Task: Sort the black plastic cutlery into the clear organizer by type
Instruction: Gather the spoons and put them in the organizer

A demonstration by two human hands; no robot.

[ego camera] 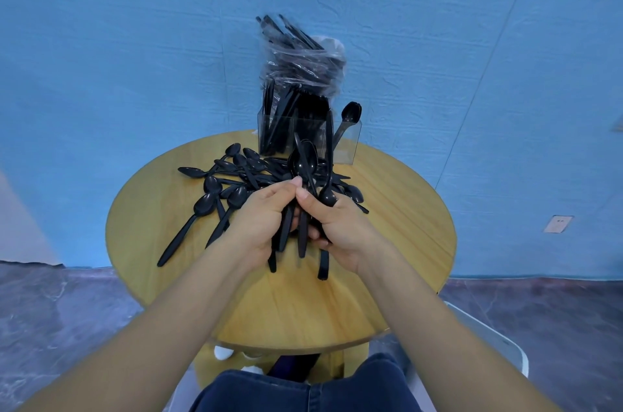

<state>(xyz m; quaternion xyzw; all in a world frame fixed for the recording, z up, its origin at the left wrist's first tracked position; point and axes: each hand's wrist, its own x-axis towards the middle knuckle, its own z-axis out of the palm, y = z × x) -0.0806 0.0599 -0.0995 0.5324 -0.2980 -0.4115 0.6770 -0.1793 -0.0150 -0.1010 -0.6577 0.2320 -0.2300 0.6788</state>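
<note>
While both hands gather spoons [303, 196] into one bundle over desk [387, 243] centre, left hand [261, 221] and right hand [337, 226] fingers clench handles, likely aligning them; loose spoons [222, 189] lie toward left edge, organizer [347, 142] at far edge.

**A bare, staged room rather than a lived-in home**

The setting looks like a plain indoor recording space. A small round wooden table [397, 243] stands close against a blue wall [135, 57] whose surface is wrinkled and seamed, like a sheet or paper backdrop. The floor [50, 310] is dark, marbled grey-purple. Low on the wall to the right sits a pale socket plate [558, 223]. On the near right, part of a white chair [499, 341] shows beside the seated person's jeans [303, 391]. On the far left, a paler wall section [20, 226] meets the blue.
</note>
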